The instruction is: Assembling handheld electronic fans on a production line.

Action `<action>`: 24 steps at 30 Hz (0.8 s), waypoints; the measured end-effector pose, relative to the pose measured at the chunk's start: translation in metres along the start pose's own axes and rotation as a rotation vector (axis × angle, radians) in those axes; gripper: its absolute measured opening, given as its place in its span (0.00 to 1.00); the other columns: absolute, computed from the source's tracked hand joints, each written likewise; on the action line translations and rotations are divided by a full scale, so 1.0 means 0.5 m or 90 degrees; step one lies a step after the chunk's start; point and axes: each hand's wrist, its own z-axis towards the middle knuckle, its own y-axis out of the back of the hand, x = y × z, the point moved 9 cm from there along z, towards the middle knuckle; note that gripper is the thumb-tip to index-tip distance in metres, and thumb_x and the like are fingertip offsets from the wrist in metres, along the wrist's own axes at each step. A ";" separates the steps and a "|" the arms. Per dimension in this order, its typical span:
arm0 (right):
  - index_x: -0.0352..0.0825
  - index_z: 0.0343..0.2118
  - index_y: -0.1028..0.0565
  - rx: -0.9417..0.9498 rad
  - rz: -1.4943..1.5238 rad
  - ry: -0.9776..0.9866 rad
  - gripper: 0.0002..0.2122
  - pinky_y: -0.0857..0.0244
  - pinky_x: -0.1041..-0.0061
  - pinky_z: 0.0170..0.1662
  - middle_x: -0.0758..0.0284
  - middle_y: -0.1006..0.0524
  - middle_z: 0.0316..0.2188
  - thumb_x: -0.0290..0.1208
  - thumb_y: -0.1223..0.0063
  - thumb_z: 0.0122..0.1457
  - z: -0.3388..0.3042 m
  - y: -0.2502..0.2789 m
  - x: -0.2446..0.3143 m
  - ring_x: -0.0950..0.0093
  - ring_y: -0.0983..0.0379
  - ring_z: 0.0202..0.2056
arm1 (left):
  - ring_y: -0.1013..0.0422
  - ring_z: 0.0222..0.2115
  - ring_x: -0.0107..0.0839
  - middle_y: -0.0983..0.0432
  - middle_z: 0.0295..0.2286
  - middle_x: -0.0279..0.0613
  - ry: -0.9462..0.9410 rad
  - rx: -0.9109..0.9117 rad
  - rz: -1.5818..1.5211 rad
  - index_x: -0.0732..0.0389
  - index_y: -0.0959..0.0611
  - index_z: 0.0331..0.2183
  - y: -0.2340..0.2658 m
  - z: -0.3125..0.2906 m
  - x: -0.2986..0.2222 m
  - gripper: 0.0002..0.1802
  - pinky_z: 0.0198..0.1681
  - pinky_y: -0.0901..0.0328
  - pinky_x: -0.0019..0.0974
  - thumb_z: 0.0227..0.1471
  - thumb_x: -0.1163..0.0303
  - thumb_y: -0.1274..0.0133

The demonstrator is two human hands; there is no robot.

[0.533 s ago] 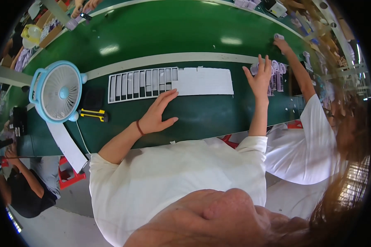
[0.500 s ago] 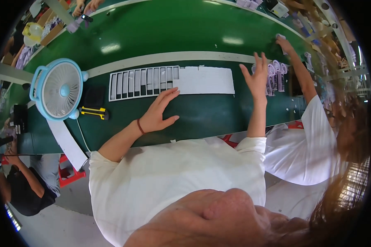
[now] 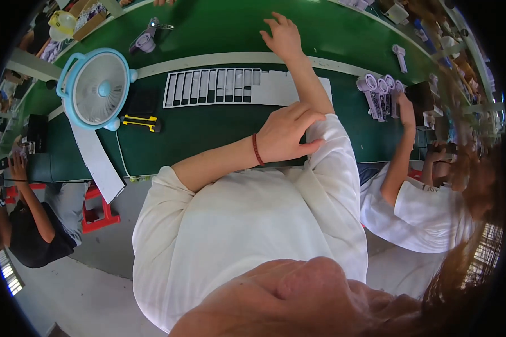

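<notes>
My right hand (image 3: 285, 38) reaches out over the green belt, fingers spread, with nothing in it. Close to my right sleeve, my left hand (image 3: 289, 133) hovers above the near edge of the table, its fingers loosely bent and apart, also without anything in it. Beyond it lies a white compartment tray (image 3: 206, 103) with a white board (image 3: 275, 89) at its right end, partly covered by my right forearm. To the right stands a cluster of purple handheld devices with ring-shaped heads (image 3: 373, 96). One more purple device (image 3: 400, 58) rests on the belt at the right.
A blue desk fan (image 3: 100, 89) stands at the left beside a yellow-and-black tool (image 3: 141, 123). At the far left of the belt lies another purple device (image 3: 145, 43). A co-worker's hand (image 3: 406, 110) touches the purple cluster. A pale rail (image 3: 208, 60) borders the belt.
My right hand has moved left and away over the belt. My left hand has left the tray's edge and come toward my right arm. The co-worker's hand has drawn back from the belt.
</notes>
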 end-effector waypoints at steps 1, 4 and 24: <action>0.40 0.50 0.18 0.009 -0.029 0.024 0.18 0.33 0.56 0.61 0.59 0.25 0.59 0.37 0.33 0.57 -0.002 -0.013 0.006 0.57 0.27 0.57 | 0.24 0.35 0.39 0.24 0.35 0.38 -0.039 -0.046 0.053 0.55 0.16 0.40 0.012 0.000 -0.017 0.17 0.37 0.27 0.39 0.48 0.65 0.31; 0.39 0.45 0.16 0.018 -0.089 0.093 0.14 0.32 0.58 0.60 0.60 0.22 0.55 0.34 0.34 0.55 -0.009 -0.037 0.035 0.59 0.25 0.55 | 0.24 0.34 0.37 0.25 0.34 0.36 -0.072 -0.017 0.137 0.55 0.16 0.39 0.006 -0.001 -0.042 0.15 0.34 0.27 0.38 0.47 0.67 0.31; 0.28 0.50 0.19 -0.185 0.729 -0.457 0.17 0.25 0.71 0.50 0.61 0.16 0.49 0.35 0.37 0.66 0.144 0.091 -0.200 0.69 0.18 0.49 | 0.27 0.31 0.47 0.24 0.32 0.46 -0.123 0.460 -0.501 0.59 0.28 0.38 -0.033 -0.136 -0.182 0.06 0.35 0.33 0.45 0.64 0.73 0.46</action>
